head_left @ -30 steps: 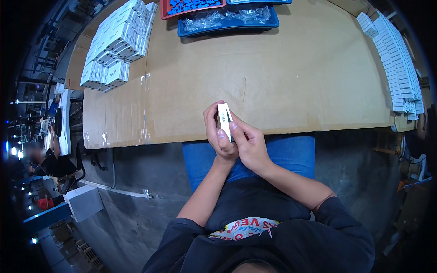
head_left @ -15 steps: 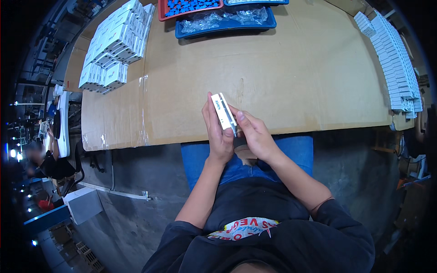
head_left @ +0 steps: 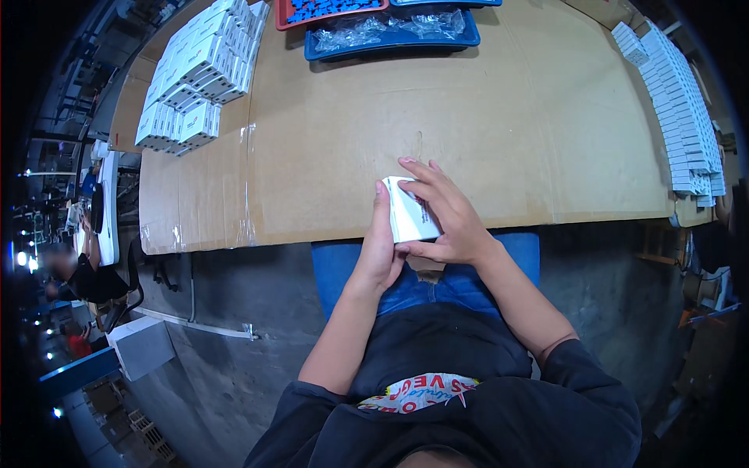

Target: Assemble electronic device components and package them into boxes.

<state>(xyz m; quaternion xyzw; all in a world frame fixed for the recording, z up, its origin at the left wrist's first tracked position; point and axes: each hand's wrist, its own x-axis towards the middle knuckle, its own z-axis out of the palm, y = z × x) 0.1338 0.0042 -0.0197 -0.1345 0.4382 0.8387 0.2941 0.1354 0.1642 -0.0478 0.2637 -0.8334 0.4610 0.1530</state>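
Left hand [head_left: 380, 251] and right hand [head_left: 456, 225] grip a small white box [head_left: 410, 223] between them (the right partly covers its face). It's held by the near edge of that cardboard-covered table [head_left: 335, 148].

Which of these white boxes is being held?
The box between the left hand and right hand; the others sit in the left stack and right stack.

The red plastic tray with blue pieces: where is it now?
In the head view, the red plastic tray is at the top, left of centre, between blue plastic trays and left-hand stacked white boxes.
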